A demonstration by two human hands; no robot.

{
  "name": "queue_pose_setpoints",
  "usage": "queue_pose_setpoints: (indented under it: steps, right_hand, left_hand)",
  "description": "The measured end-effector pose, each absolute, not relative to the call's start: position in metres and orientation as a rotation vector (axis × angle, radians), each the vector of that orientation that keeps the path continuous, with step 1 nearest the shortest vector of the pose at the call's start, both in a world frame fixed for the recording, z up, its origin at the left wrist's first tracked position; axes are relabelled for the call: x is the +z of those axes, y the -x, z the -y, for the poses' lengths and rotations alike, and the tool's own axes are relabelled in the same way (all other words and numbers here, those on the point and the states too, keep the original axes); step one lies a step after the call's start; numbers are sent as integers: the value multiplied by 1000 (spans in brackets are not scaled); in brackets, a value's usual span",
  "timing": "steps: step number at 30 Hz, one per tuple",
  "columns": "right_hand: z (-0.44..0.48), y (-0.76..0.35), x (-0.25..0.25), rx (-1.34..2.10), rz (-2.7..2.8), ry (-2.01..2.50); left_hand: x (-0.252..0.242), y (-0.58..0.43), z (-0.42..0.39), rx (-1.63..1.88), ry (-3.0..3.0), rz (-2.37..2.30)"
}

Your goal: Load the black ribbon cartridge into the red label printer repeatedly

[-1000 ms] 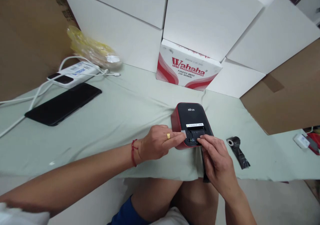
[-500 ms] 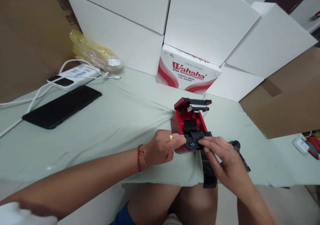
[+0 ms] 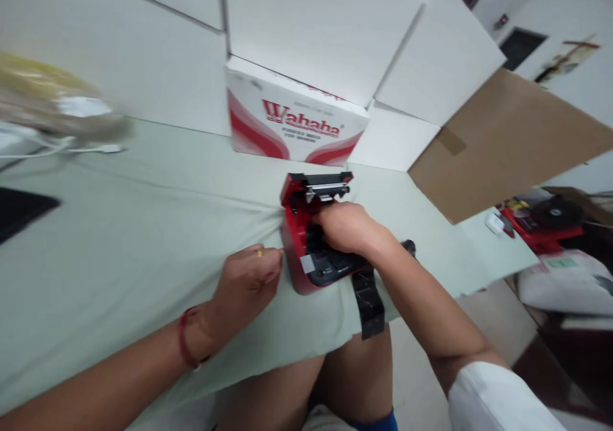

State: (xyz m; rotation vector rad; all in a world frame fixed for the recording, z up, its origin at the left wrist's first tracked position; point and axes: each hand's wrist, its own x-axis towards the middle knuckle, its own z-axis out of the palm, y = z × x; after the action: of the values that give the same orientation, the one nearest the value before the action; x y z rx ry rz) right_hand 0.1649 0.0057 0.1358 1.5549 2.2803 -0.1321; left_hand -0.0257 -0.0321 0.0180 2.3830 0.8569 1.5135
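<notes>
A small red machine (image 3: 294, 262), resembling a label printer, stands on the cloth with its hinged lid (image 3: 318, 185) raised. Inside is a black front panel (image 3: 330, 266), and a pale grey tab (image 3: 307, 264) sits at its left corner. My right hand (image 3: 347, 226) reaches into the cavity with curled fingers; the fingertips and whatever they grip are hidden. Beside the machine's left wall, my left hand (image 3: 253, 274) is closed in a fist, with nothing visible in it. A black strip (image 3: 368, 304) hangs down at the front right, over the table edge.
Behind the machine stand a white and red Wahaha carton (image 3: 297, 121) and white boxes (image 3: 316, 29). A brown cardboard panel (image 3: 507, 143) leans at right. At left lie a plastic bag (image 3: 48, 96), a white cable (image 3: 96, 150) and a dark flat object (image 3: 23, 211).
My right hand has moved from the machine's front panel back into its cavity. My left hand has drawn off the front left corner to the machine's left side. The view has swung right.
</notes>
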Motion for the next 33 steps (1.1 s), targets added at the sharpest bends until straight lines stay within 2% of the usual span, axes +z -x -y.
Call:
queue_pose_setpoints:
  steps: [6,11,14,17,21,26,30,33]
  right_hand:
    - [-7,-164,140,-212,-2290,-1570]
    - [32,-195,182,-163,-2482,-1717]
    - [65,-242,210,-242,-2657,-1773]
    - [85,-296,217,-353,-2464,-1879]
    - [82,-339,189,-485,-2075,-1876]
    - [60,-333,123,-548,-2024,-1826]
    - [54,-326,86,-464,-2088,-1961]
    - [60,-328,83,-419,-2167,-2043]
  left_hand:
    - [15,27,24,1416,-2197,-1024]
    - [25,28,22,1351,-2093,-1261]
    - [25,30,19,1249,-2134,-1206]
    - [23,33,16,1229,-2195,-1082]
    - [26,35,16,1385,-2117,-1051]
    - [42,26,37,1446,-2268,-887]
    - [44,11,58,1254,-2685,-707]
    - [40,3,65,1162,-2798,-716]
